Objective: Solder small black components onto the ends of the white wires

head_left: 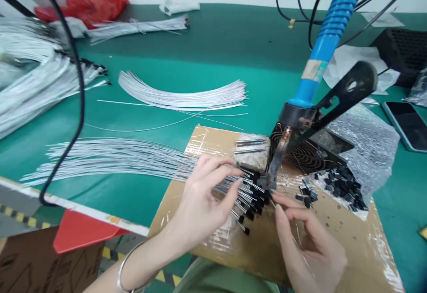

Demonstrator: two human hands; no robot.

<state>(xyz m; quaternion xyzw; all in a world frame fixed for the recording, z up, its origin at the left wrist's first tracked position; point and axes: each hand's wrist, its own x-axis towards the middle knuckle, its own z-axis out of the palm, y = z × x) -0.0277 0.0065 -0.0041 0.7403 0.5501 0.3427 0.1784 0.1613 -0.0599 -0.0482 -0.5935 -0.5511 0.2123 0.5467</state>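
My left hand (210, 190) rests over a fanned bundle of thin white wires (133, 159), thumb and fingertips closed on a wire. Small black pieces (256, 199) cap the wire ends, bunched just right of those fingers. My right hand (310, 239) pinches a thin silvery wire that looks like solder, running back across the palm; its fingertips are beside the nearest black cap. Between the hands, the tip of a blue-handled soldering iron (275, 168) points down at the caps. A black bracket (347, 93) holds the iron. The exact contact at the tip is hidden.
Taped cardboard (240, 248) lies under the work. A pad with metal strips (251, 157), a round black grille (300, 150) and a pile of black pieces (345, 188) surround the iron. Another white wire bundle (183, 97) lies behind. A black cable (80, 93) hangs at left; a phone (408, 124) lies right.
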